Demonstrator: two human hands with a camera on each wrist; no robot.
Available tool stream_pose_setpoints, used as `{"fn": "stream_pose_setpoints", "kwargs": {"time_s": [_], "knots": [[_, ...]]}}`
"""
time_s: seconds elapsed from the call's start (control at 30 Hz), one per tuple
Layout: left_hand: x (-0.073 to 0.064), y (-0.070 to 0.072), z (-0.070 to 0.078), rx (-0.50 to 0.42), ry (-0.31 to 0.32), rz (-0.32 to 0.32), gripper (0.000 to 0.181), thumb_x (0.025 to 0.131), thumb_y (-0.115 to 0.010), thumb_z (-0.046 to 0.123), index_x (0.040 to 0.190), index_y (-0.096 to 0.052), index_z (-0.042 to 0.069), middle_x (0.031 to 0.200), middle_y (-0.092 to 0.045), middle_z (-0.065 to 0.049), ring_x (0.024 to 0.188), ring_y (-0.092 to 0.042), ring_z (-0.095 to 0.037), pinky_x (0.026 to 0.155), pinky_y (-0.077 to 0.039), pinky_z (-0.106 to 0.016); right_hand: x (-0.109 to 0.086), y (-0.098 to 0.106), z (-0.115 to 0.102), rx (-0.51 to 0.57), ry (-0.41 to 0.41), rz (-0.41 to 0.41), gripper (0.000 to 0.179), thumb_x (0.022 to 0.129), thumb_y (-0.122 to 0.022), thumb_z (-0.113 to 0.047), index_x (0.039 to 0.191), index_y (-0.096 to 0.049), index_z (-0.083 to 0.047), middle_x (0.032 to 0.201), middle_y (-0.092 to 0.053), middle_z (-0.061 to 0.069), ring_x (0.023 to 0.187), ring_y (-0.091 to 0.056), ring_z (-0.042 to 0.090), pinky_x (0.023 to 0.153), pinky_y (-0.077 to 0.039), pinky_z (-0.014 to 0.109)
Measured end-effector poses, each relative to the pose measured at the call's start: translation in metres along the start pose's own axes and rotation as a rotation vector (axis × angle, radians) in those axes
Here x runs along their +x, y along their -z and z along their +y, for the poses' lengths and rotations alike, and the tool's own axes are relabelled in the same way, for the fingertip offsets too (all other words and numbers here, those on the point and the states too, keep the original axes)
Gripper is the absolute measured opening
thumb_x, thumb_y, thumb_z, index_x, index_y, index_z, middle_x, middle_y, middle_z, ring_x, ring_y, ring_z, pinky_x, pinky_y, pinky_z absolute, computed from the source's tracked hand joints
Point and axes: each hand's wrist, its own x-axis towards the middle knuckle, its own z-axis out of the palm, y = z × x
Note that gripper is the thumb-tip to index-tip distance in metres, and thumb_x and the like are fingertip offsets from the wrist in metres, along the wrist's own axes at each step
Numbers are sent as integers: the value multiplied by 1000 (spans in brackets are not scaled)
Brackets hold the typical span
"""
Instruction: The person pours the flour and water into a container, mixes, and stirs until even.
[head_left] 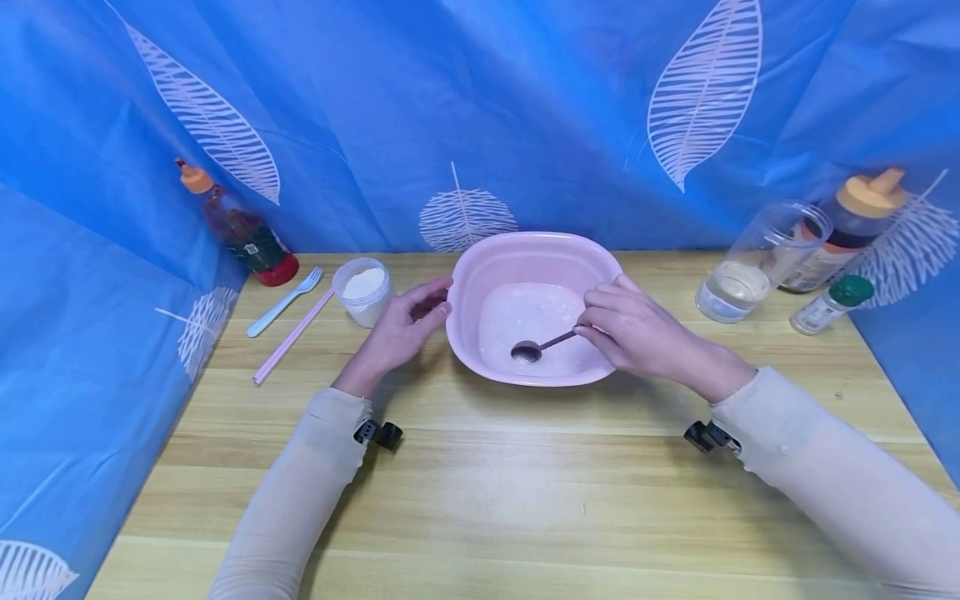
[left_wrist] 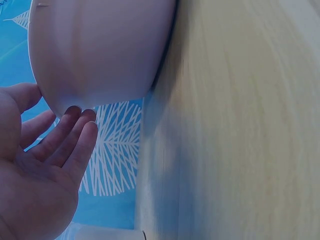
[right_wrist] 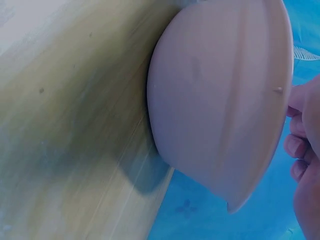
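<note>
A pink plastic basin (head_left: 534, 379) stands on the table in the head view, a pale shiny layer covering its bottom. My right hand (head_left: 630, 325) pinches the handle of a dark spoon (head_left: 527, 352), whose bowl is inside the basin, low over the bottom. Whether the spoon touches that layer I cannot tell. On the basin's left side, my left hand (head_left: 408, 329) touches the rim with loosely spread fingers. The left wrist view shows the thumb and fingertips (left_wrist: 89, 115) at the rim's edge. From the right wrist, the basin's outer wall (right_wrist: 210, 100) hides the spoon.
Left of the basin stand a tub of white powder (head_left: 365, 287), a pale blue fork (head_left: 285, 302), pink chopsticks (head_left: 294, 337) and a red sauce bottle (head_left: 251, 237). At right are a clear cup of liquid (head_left: 738, 287), a dark sauce bottle (head_left: 847, 225) and a green-capped shaker (head_left: 832, 304).
</note>
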Motion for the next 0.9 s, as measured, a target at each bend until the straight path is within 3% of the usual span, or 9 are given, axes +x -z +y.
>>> {"fn": "stream_pose_setpoints", "kwargs": {"time_s": [0.23, 0.5, 0.9], "knots": [[0, 0, 0, 5, -5, 2, 48, 109, -63, 12, 155, -55, 0, 140, -68, -26, 129, -65, -37, 111, -56, -43, 2, 0, 11, -72, -70, 10, 7, 88, -83, 1, 90, -77, -2, 80, -60, 5, 78, -53, 24, 76, -36, 38], [0, 0, 0, -1, 1, 0, 49, 109, -63, 13, 155, -55, 0, 140, -68, -25, 130, -65, -38, 114, -54, -51, 2, 11, 25, -173, -126, -10, 4, 90, -80, 0, 90, -76, -2, 82, -63, 7, 82, -57, 30, 76, -36, 43], [0, 0, 0, 4, -1, -1, 49, 109, -63, 13, 155, -55, 0, 141, -67, -26, 130, -65, -38, 113, -55, -47, -3, 11, 5, -108, -68, -26, 8, 88, -82, 0, 89, -75, -4, 79, -56, 3, 78, -50, 24, 74, -33, 37]]}}
